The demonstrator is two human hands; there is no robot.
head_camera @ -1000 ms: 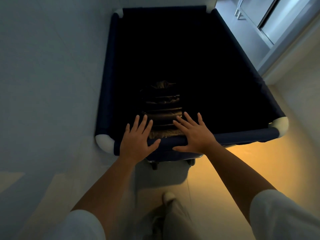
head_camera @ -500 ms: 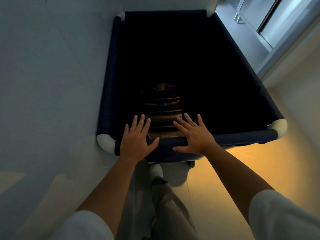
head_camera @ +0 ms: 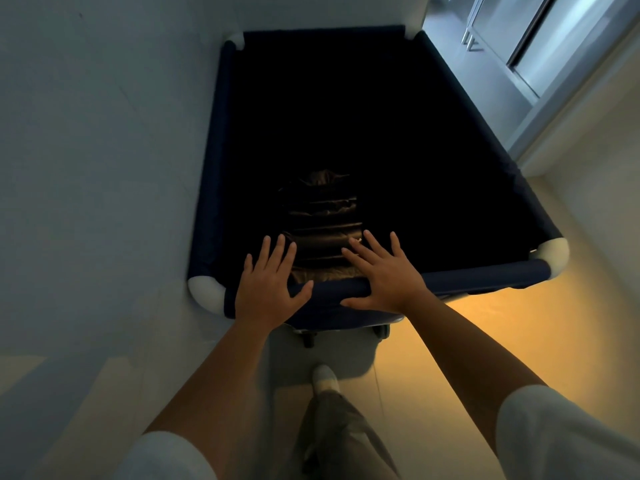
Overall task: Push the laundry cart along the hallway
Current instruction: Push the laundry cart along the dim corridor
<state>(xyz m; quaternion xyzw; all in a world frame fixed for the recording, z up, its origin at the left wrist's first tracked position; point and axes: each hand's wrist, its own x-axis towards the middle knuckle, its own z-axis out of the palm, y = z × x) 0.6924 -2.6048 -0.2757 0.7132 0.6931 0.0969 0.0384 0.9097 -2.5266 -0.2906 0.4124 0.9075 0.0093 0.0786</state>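
Note:
The laundry cart (head_camera: 485, 273) is a deep navy fabric bin with white rounded corner caps, filling the middle of the head view. A dark, shiny quilted garment (head_camera: 322, 216) lies inside near its front edge. My left hand (head_camera: 268, 289) rests flat on the padded near rail, fingers spread and pointing forward. Beside it my right hand (head_camera: 382, 275) lies flat on the same rail, fingers also spread. Neither hand curls around the rail. Both forearms reach straight out from white sleeves.
A pale wall (head_camera: 97, 150) runs close along the cart's left side, nearly touching its corner. A door frame and metal-framed panel (head_camera: 540, 64) stand at the upper right. Warm-lit floor (head_camera: 502, 341) lies to the right. My foot (head_camera: 323, 375) steps behind a caster (head_camera: 382, 330).
The cart and my hands have shifted slightly down and forward along the wall. My leg has swung through a step, the foot now planted behind the cart.

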